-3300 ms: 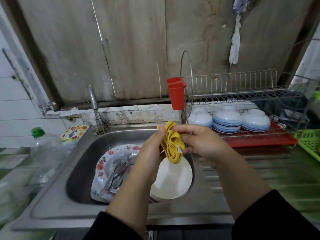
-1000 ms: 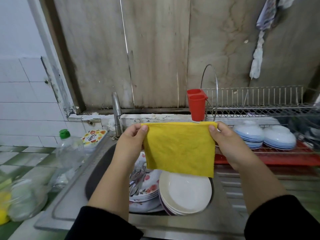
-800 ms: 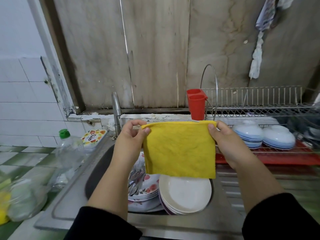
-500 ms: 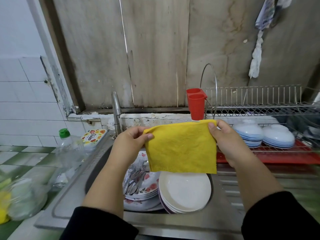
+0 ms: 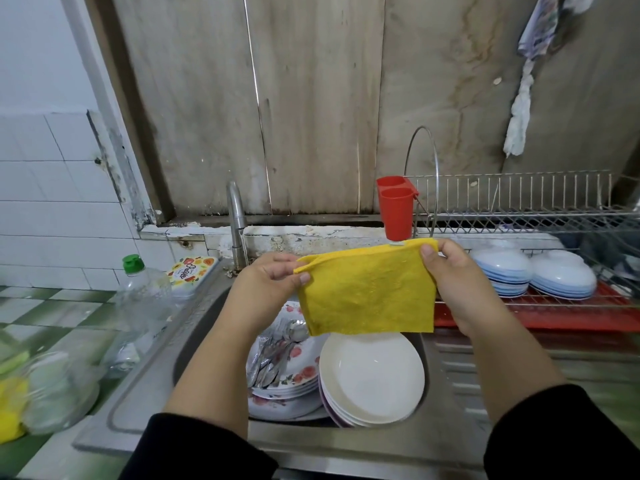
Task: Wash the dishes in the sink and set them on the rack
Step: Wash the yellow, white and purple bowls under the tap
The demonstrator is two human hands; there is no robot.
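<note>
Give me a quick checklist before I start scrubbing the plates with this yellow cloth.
1. Square yellow cloth held by left hand and right hand: ok.
2. Cloth wet or soaped: cannot tell.
3. Steel faucet running: cannot tell.
4. Stacked white plates within reach in the steel sink: ok.
5. Free slots on the upper wire rack: ok.
6. Green-capped clear plastic bottle nearby: ok; contents cannot tell.

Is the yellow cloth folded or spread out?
Spread out: the yellow cloth hangs flat, the left hand and right hand pinching its top corners.
</note>
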